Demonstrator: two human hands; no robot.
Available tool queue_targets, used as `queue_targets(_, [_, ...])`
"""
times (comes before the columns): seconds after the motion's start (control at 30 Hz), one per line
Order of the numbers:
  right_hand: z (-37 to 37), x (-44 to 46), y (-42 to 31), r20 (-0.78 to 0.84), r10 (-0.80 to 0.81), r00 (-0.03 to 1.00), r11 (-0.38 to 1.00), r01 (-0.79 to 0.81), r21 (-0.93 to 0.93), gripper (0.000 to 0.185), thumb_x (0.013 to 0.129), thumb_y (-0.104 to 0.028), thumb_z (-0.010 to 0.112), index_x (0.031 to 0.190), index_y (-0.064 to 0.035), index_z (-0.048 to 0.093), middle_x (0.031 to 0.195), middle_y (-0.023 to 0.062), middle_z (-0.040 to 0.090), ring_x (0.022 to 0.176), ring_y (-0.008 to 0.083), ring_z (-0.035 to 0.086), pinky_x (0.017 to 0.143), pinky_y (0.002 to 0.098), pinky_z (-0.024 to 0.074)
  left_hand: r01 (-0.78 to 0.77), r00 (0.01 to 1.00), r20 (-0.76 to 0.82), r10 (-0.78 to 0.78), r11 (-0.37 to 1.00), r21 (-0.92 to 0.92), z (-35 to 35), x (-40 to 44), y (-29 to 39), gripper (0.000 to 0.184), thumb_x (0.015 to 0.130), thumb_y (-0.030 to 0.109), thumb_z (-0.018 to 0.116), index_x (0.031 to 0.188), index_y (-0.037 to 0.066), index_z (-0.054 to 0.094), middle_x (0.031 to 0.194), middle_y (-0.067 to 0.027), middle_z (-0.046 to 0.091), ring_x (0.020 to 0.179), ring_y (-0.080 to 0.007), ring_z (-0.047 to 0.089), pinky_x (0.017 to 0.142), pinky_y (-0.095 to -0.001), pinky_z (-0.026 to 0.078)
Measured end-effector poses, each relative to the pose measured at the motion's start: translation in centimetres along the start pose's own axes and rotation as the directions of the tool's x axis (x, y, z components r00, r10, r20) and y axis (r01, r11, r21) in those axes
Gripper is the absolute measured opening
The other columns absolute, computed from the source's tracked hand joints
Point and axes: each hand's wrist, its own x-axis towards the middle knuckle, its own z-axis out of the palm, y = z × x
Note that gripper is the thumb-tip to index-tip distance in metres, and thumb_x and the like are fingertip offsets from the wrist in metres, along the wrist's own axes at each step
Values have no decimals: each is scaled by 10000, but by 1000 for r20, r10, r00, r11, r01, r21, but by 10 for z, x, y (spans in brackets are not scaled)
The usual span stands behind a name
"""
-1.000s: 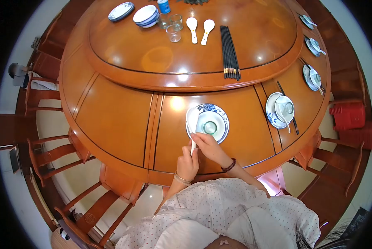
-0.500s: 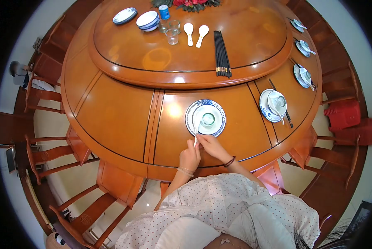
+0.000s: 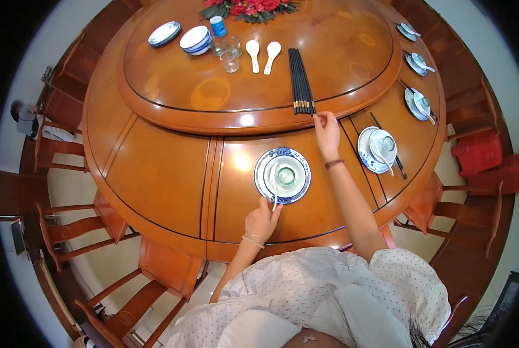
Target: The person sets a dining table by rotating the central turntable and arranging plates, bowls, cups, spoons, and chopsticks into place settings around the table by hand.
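In front of me a blue-rimmed plate (image 3: 296, 199) carries a white bowl (image 3: 295, 187) with a small glass cup (image 3: 285, 176) in it. A white spoon (image 3: 275, 187) leans in the bowl, its handle reaching over the plate's near rim. My left hand (image 3: 259, 223) has thumb and forefinger closed about the end of that handle. My right hand (image 3: 328, 134) is stretched forward to the raised turntable, its fingertips pinched at the gold-banded ends of a bundle of black chopsticks (image 3: 301, 81). How many it grips is hidden.
On the turntable (image 3: 172, 113) are two white spoons (image 3: 262, 57), glass cups (image 3: 230, 61), stacked bowls (image 3: 195, 40), plates (image 3: 165, 33), a blue can (image 3: 217, 26) and red flowers (image 3: 249, 8). Place settings (image 3: 377, 149) line the right side. Wooden chairs (image 3: 166, 255) surround the table. A person (image 3: 27, 119) is far left.
My right hand has left the spoon and moved forward and right to the chopsticks. My left hand stays by the spoon handle. The spoon now rests more upright in the bowl.
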Motion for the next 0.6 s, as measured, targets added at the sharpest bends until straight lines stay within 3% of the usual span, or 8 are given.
queue_targets(0.03, [8,12,5,-5,4,1000,1000,-4,1,198,799,-213,615,893,-48,559,808,108,594,742,213,572,653,327,457,25,999,37,-26,999,25,-6,0,3,318,850,342,525,917,42,443,527,-146,555,484,-335,567,430,-430,431])
queue_targets(0.1, [21,31,13,-32,-186,982,947,170,-274,202,789,-203,614,916,-62,544,871,115,560,839,270,531,725,369,448,45,996,75,-49,998,51,-18,4,9,351,840,366,538,942,39,457,521,-123,557,476,-312,569,430,-409,434])
queue_targets(0.13, [25,37,17,-34,-183,983,947,167,-275,202,789,-203,614,916,-62,544,871,115,560,839,270,531,725,369,448,55,997,54,-57,998,36,-23,5,12,356,832,360,553,958,38,470,514,-96,554,463,-285,565,428,-386,432])
queue_targets(0.3, [27,42,11,44,-95,994,910,105,-400,196,797,-190,591,908,-42,524,925,147,526,893,307,518,739,393,459,36,999,-39,-37,998,-46,-35,21,15,305,816,286,592,976,43,502,503,-45,542,432,-227,545,419,-338,420])
queue_targets(0.37, [23,38,11,62,-60,996,908,80,-412,202,801,-192,583,910,-37,512,932,148,522,896,310,521,728,396,468,-51,994,-98,42,994,-93,-38,29,21,225,807,216,608,941,56,526,511,-49,542,432,-217,545,404,-324,405])
queue_targets(0.47, [15,31,6,75,-64,995,881,92,-464,214,817,-199,555,910,-26,470,943,163,512,882,326,540,680,408,489,-113,989,-119,90,973,-200,-44,38,35,161,808,180,606,909,71,547,524,-58,549,432,-207,544,398,-313,399])
queue_targets(0.6, [5,19,-6,89,75,993,858,-19,-513,232,837,-212,523,891,-11,420,936,196,509,804,362,580,642,427,496,-157,986,-99,136,955,-252,-47,43,54,126,809,162,601,893,78,557,535,-62,557,431,-196,545,398,-297,401])
